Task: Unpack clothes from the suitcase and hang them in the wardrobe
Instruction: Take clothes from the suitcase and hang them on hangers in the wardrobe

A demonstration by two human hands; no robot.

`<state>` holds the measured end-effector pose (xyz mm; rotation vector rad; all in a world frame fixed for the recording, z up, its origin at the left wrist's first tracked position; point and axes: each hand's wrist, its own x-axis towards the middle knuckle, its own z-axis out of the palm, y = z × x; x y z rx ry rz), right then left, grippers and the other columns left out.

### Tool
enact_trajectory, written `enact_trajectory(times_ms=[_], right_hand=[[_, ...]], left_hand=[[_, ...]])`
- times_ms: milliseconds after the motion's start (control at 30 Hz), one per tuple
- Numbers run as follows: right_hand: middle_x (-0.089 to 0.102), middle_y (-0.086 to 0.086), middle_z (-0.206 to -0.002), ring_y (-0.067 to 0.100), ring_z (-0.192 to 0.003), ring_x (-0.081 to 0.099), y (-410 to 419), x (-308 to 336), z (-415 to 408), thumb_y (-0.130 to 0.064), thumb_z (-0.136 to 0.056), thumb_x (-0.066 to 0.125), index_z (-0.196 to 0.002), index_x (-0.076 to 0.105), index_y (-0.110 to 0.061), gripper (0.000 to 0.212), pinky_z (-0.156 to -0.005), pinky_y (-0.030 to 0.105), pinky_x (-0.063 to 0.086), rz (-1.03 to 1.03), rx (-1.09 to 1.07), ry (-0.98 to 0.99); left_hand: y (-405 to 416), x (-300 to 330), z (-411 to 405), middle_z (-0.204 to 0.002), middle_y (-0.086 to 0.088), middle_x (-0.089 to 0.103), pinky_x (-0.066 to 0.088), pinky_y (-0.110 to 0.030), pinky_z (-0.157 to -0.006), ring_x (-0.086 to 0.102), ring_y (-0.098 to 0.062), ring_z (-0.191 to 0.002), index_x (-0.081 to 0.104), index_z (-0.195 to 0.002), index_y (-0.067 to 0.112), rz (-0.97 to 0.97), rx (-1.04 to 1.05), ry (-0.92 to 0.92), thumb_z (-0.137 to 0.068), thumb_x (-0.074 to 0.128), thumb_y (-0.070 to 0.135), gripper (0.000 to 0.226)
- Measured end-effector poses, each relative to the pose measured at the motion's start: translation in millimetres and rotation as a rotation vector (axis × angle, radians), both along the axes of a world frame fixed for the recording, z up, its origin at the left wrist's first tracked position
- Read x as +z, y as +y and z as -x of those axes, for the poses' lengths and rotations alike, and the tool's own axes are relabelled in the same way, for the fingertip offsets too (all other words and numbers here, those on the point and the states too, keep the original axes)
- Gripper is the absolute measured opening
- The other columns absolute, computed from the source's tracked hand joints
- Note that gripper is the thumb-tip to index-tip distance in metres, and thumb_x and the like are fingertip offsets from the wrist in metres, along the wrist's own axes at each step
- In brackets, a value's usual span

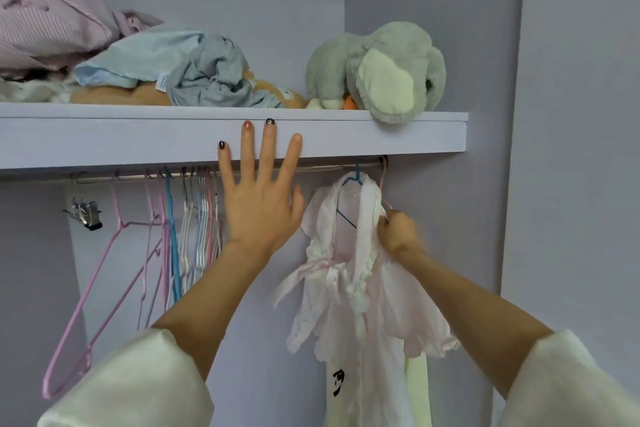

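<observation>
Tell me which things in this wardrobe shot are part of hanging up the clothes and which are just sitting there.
Part of the job:
- pink garment on a blue hanger
- rail
- empty hangers
- right hand, gripping the garment
- left hand, fingers spread

Just sitting there:
- grey plush toy on the shelf
- crumpled clothes
- metal clip

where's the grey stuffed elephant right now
In the head view the grey stuffed elephant sits at the right end of the wardrobe shelf, above the hanging pink garment and right of the crumpled grey cloth.
</observation>
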<state>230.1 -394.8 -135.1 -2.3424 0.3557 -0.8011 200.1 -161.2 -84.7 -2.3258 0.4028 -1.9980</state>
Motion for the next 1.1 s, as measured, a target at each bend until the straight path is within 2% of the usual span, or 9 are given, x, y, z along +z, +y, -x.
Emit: enact_trajectory(times_ms=[100,200,367,500,733,867,967,1033,1100], right_hand=[[0.059,0.023,-0.118,0.039,-0.106,0.056,-12,-3,-25,-0.013,-0.095,0.037,-0.130,0.049,-0.006,0.038,-0.087,0.039,0.045,-0.090,-0.010,0.050],[0.058,0.026,-0.119,0.039,-0.109,0.056,-31,-14,-38,-0.012,-0.094,0.041,-0.117,0.055,0.006,0.032,-0.087,0.038,0.044,-0.183,-0.070,0.113],[0.061,0.026,-0.115,0.039,-0.105,0.057,-41,-22,-33,-0.013,-0.093,0.043,-0.113,0.058,0.005,0.031,-0.078,0.033,0.042,-0.170,-0.100,0.117],[0.054,0.023,-0.125,0.041,-0.113,0.052,-30,-20,-10,-0.018,-0.093,0.044,-0.132,0.047,-0.006,0.040,-0.092,0.037,0.042,-0.067,-0.052,0.166],[0.037,0.011,-0.143,0.032,-0.131,0.036,12,2,64,-0.025,-0.095,0.042,-0.138,0.040,-0.014,0.044,-0.107,0.041,0.034,0.217,0.015,0.291],[0.045,0.010,-0.140,0.030,-0.128,0.041,42,9,109,-0.023,-0.096,0.042,-0.136,0.044,-0.013,0.041,-0.106,0.039,0.036,0.205,0.164,0.252],[0.046,0.008,-0.139,0.028,-0.129,0.041,64,1,141,-0.020,-0.097,0.042,-0.136,0.045,-0.014,0.040,-0.106,0.038,0.037,0.151,0.280,0.218],[0.046,0.007,-0.139,0.026,-0.129,0.042,81,-8,162,-0.019,-0.097,0.041,-0.136,0.044,-0.014,0.040,-0.107,0.036,0.036,0.181,0.345,0.195],[0.047,0.005,-0.139,0.025,-0.128,0.043,99,-20,183,-0.019,-0.097,0.040,-0.137,0.044,-0.014,0.040,-0.106,0.033,0.035,0.241,0.404,0.173]], left_hand=[[0,-1,-8,-0.152,-0.015,0.024,0.005,-0.060,-0.110,0.010,-0.038,-0.141,0.026,-0.147,0.022,0.013,0.013,-0.061,-0.083,0.048,0.036,0.069],[-2,-1,-11,-0.152,-0.014,0.021,0.006,-0.060,-0.110,0.010,-0.038,-0.141,0.026,-0.147,0.022,0.016,0.023,-0.087,-0.082,0.049,0.036,0.070],[-1,-1,-11,-0.151,-0.013,0.018,0.007,-0.060,-0.109,0.011,-0.038,-0.141,0.026,-0.146,0.023,0.009,0.046,-0.081,-0.080,0.054,0.035,0.073],[0,-1,-2,-0.152,-0.013,0.017,0.009,-0.060,-0.110,0.011,-0.038,-0.141,0.024,-0.147,0.023,0.000,0.036,-0.012,-0.080,0.056,0.034,0.076],[3,8,33,-0.153,-0.015,0.017,0.007,-0.059,-0.110,0.009,-0.038,-0.141,0.021,-0.147,0.022,-0.010,0.009,0.253,-0.078,0.059,0.035,0.080],[13,11,56,-0.152,-0.017,0.026,0.016,-0.061,-0.110,0.014,-0.036,-0.141,0.025,-0.146,0.023,-0.034,-0.032,0.417,-0.084,0.040,0.039,0.066],[31,-7,82,-0.151,-0.017,0.030,0.021,-0.061,-0.109,0.024,-0.038,-0.140,0.029,-0.146,0.025,0.051,-0.035,0.573,-0.086,0.030,0.045,0.063],[46,-27,109,-0.152,-0.015,0.028,0.015,-0.057,-0.110,0.023,-0.037,-0.140,0.027,-0.147,0.027,0.087,0.005,0.674,-0.087,0.023,0.049,0.065],[63,-47,140,-0.156,-0.011,0.018,0.005,-0.052,-0.114,0.013,-0.033,-0.144,0.016,-0.149,0.029,0.121,0.036,0.805,-0.087,0.015,0.052,0.066]])
